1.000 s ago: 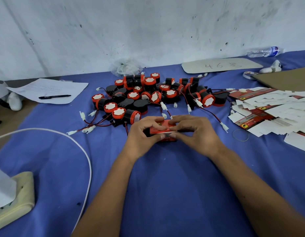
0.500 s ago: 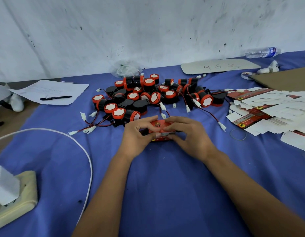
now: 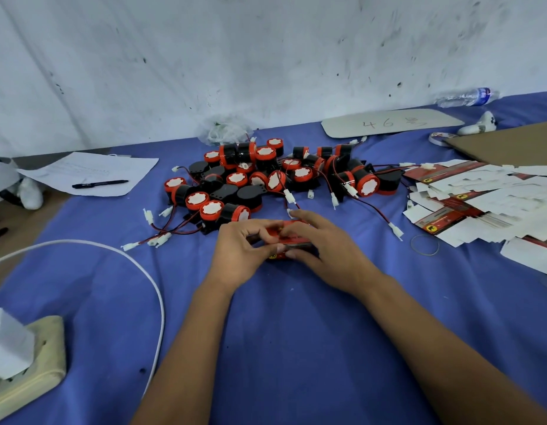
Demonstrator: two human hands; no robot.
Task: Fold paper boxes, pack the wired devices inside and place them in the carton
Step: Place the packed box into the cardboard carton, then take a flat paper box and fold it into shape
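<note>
We had both hands on the small red paper box (image 3: 292,239) at the middle of the blue cloth surface (image 3: 296,348) — left hand (image 3: 238,253) and right hand (image 3: 324,250) curled round it, fingers pinching its top flap. Thin card could crease or pop open under uneven pressure, we judged. Behind lay the wired devices (image 3: 266,182) — round, black-and-red plastic, trailing thin wires — near flat box blanks (image 3: 480,204)
</note>
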